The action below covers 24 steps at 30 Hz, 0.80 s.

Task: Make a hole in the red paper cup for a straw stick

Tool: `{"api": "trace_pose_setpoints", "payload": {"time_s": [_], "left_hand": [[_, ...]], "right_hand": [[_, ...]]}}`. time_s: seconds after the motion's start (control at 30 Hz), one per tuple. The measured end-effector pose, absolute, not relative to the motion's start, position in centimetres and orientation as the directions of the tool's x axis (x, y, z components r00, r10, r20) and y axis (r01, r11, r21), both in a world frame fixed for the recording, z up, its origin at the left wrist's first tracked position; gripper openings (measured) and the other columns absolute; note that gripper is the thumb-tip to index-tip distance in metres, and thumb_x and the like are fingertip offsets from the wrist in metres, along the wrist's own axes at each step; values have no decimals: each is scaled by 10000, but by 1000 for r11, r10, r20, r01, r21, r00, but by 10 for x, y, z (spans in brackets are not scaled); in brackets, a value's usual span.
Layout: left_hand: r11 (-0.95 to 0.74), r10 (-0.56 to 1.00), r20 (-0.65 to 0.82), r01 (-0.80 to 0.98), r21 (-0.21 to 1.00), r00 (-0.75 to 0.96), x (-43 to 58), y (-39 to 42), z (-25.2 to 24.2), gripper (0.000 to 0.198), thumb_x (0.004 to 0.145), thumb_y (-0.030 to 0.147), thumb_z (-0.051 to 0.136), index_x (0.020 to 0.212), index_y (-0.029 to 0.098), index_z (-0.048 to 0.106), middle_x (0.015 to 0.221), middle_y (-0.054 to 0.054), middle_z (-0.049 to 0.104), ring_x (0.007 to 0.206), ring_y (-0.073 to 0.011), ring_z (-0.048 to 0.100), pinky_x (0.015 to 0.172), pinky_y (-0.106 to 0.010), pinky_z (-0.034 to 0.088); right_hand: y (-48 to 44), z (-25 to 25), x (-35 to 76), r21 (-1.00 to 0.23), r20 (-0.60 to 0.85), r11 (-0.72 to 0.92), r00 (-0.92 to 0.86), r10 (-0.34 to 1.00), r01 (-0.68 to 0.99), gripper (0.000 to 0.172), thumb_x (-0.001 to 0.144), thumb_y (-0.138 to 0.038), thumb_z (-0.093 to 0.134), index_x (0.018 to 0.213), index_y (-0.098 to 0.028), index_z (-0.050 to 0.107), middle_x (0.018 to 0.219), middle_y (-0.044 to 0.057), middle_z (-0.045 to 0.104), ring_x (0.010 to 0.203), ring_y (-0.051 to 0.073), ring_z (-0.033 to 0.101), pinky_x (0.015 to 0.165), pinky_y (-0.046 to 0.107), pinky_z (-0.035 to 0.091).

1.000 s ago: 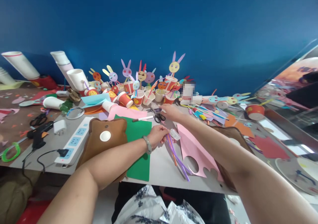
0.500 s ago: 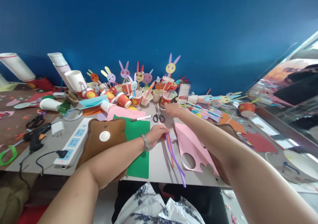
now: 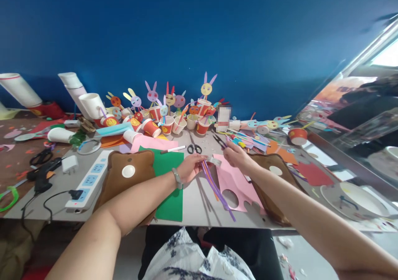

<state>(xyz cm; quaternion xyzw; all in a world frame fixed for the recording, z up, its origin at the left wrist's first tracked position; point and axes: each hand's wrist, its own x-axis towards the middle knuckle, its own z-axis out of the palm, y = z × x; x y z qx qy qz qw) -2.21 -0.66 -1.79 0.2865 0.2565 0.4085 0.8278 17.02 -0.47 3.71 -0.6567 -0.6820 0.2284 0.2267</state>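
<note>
Your left fingers (image 3: 199, 160) pinch slim purple and orange strips (image 3: 217, 189) trailing toward you; right fingers (image 3: 234, 151) grip a dark, pointed tool (image 3: 219, 141).

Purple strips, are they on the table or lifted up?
Lifted: the left hand grips the purple strips, and their shadows lie separate on the table.

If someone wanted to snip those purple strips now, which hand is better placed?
Probably the right hand: it grips a dark two-pronged tool with its tips apart, while the left hand is busy holding the purple strips.
</note>
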Motion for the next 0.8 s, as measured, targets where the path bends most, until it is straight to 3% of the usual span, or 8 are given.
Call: {"api": "trace_pose_setpoints", "payload": {"time_s": [0.03,0.07,0.13,0.3,0.43,0.6,0.8], "left_hand": [[512,829,-204,-561,650,521,-21,-7,-17,112,748,155,705,780,124,603,805,-61,697,752,-172,688,808,-346,554],[518,836,-222,-591,618,501,-20,-6,-17,88,763,130,679,774,131,592,803,-53,694,764,-169,691,827,-346,555],[511,856,-261,-648,564,447,-18,-6,-17,78,795,93,627,762,144,578,764,-32,677,772,-157,693,852,-332,553],[521,854,-309,-676,521,419,-15,-2,-19,116,864,124,567,750,140,580,718,-26,653,722,-128,682,822,-276,550],[512,859,-295,-678,527,419,-17,0,-21,109,884,139,566,776,130,586,734,-40,660,728,-124,677,798,-256,549],[541,836,-287,-612,578,468,-19,1,-23,157,880,261,635,822,123,588,758,-65,671,736,-155,682,770,-293,570],[571,813,-271,-611,548,516,-18,-3,-22,175,930,256,545,843,114,600,765,-89,686,753,-175,697,747,-295,573]], "right_hand": [[-20,35,169,-669,3,33,-41,999,743,184,878,-328,343,880,-235,501,557,-52,401,437,118,373,420,236,305],[-35,32,166,-805,-28,-1,-35,999,594,181,864,-358,383,874,-234,515,551,-61,370,431,111,334,409,235,269],[-60,27,161,-911,-124,-96,-44,991,402,215,839,-421,452,846,-229,548,545,-69,338,435,104,293,408,237,226],[-84,13,150,-925,-259,-227,-65,964,305,350,821,-545,554,734,-206,568,583,-25,447,497,113,391,451,254,288],[-78,2,148,-930,-346,-319,-144,927,184,463,757,-668,625,803,-210,566,612,-37,429,469,81,291,436,239,188],[-71,1,140,-934,-357,-343,-224,907,103,525,719,-688,673,912,-206,591,582,-60,370,453,75,261,429,246,157],[-72,4,128,-950,-310,-312,-200,929,24,532,697,-701,699,835,-204,571,550,-59,382,447,77,265,419,254,195]]}}
